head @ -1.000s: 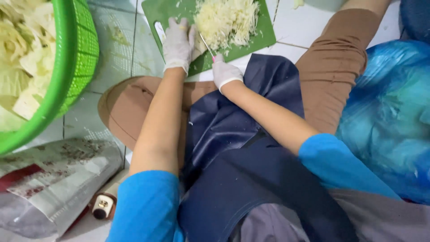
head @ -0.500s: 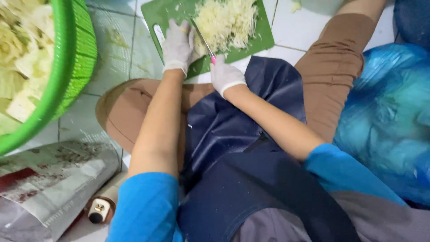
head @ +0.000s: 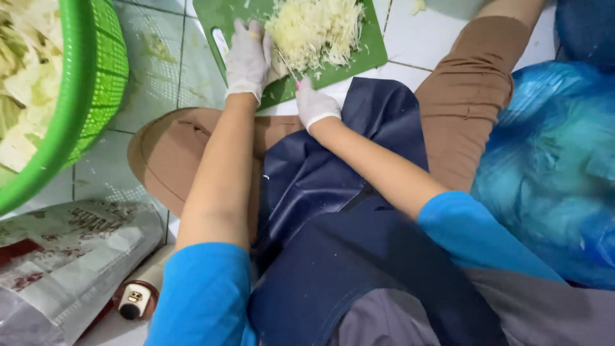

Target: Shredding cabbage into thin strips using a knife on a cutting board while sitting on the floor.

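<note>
Seen from the head camera, looking straight down, the person sits on the tiled floor (head: 410, 48) with a green cutting board (head: 221, 16) laid flat just past the knees. A loose heap of shredded cabbage (head: 317, 29) covers the middle of the board. The left hand (head: 248, 59), in a white glove, lies flat on the board with its fingers spread and pressed against the near edge of the heap, holding nothing. The right hand (head: 315, 104), also gloved, is closed around the pink handle of a knife (head: 288, 66), whose thin blade angles up into the shreds. The shreds look light, soft and springy, likely to scatter if pushed hard, so they are best gathered by cupping the heap from its sides; the knife is stiff and belongs gripped at the handle, well clear of the edge. A dark blue apron (head: 346, 186) covers the lap. At the left a green basket (head: 96, 83) holds larger cabbage pieces, and a clear printed plastic bag (head: 64, 250) lies beside a small bottle (head: 134, 300). A blue plastic bag (head: 551, 160) bulges at the right.
</note>
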